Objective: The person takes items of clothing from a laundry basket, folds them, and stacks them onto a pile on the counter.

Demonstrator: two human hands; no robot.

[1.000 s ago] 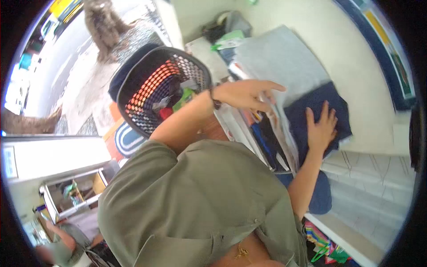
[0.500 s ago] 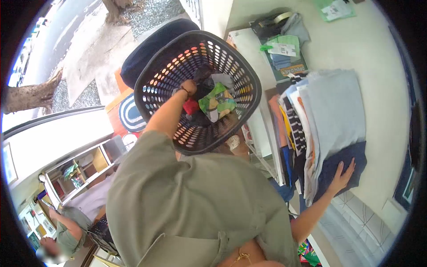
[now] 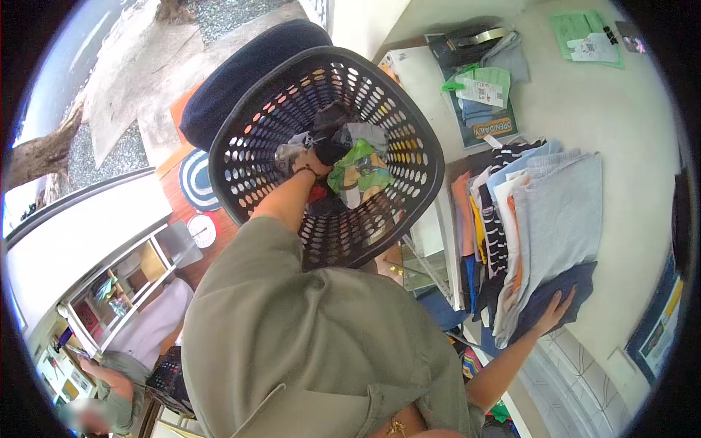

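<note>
Inside a black perforated laundry basket point(image 3: 431, 157), my left hand point(image 3: 312, 162) is closed on a black piece of clothing point(image 3: 334, 148); its fingertips are partly hidden. Around it lie a green printed garment point(image 3: 361, 175), grey cloth point(image 3: 365, 133) and a bit of red cloth point(image 3: 316, 193). At the right, my right hand point(image 3: 556, 312) rests flat with fingers apart on a folded navy garment point(image 3: 573, 285). This garment lies at the near end of a stack of folded clothes point(image 3: 562, 212) in grey, white, orange, striped and yellow.
Behind the stack are green tagged packets point(image 3: 485, 86) and an "open daily" sign point(image 3: 491, 130) on the white surface. A dark navy cushioned shape point(image 3: 234, 80) is beyond the basket. At lower left, another person point(image 3: 117, 387) is near white shelves point(image 3: 139, 274).
My left hand has shifted slightly down within the basket, and the black clothing now bunches up beside it. My right hand stays on the navy garment. The view has tilted a little.
</note>
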